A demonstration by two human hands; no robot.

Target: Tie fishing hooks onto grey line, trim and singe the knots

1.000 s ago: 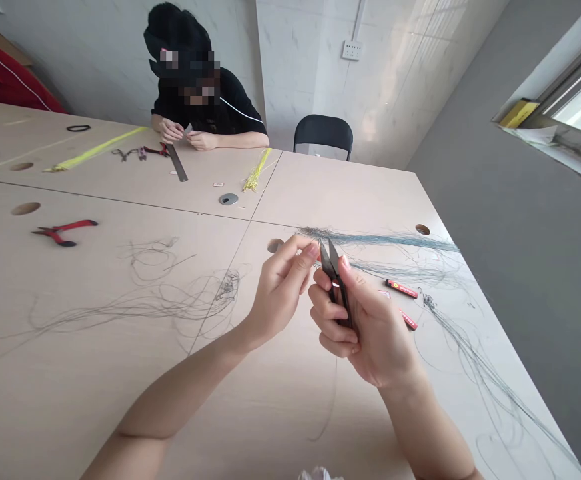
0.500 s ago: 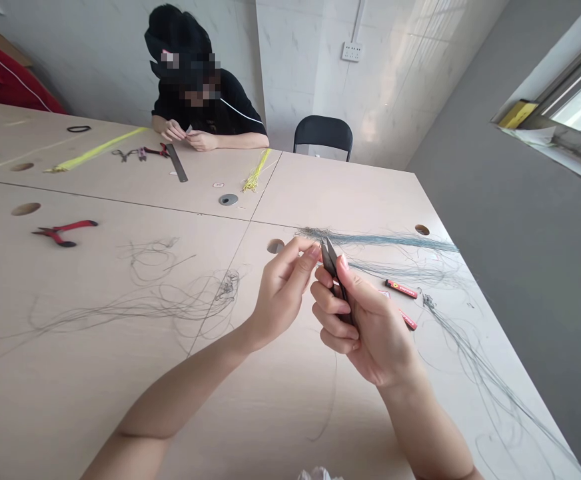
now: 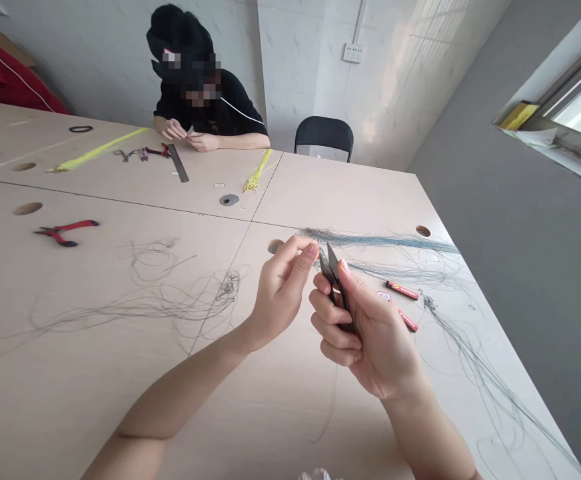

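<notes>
My left hand (image 3: 285,283) is closed, thumb and forefinger pinching a thin thread whose tiny end barely shows at the fingertips. Held in my right hand (image 3: 370,320) are dark thread snips (image 3: 331,267), points upward, blades slightly apart and just right of the left fingertips. A strand (image 3: 331,413) hangs or lies below my hands; where its upper end leads is hidden. Behind the hands a bluish bundle of threads (image 3: 390,241) stretches to the right, with a second, looser bundle (image 3: 405,272) nearer.
Two red sticks (image 3: 401,291) and a thread bundle (image 3: 475,353) lie at right. Loose threads (image 3: 135,307) and red-handled pliers (image 3: 65,233) are at left. Across the table (image 3: 120,400), a person in black (image 3: 240,113) works near a ruler (image 3: 178,163) and yellow threads (image 3: 255,175).
The snips have drawn slightly down and away from the left fingertips, and their blades have spread a little wider. My left hand keeps its pinch almost in place.
</notes>
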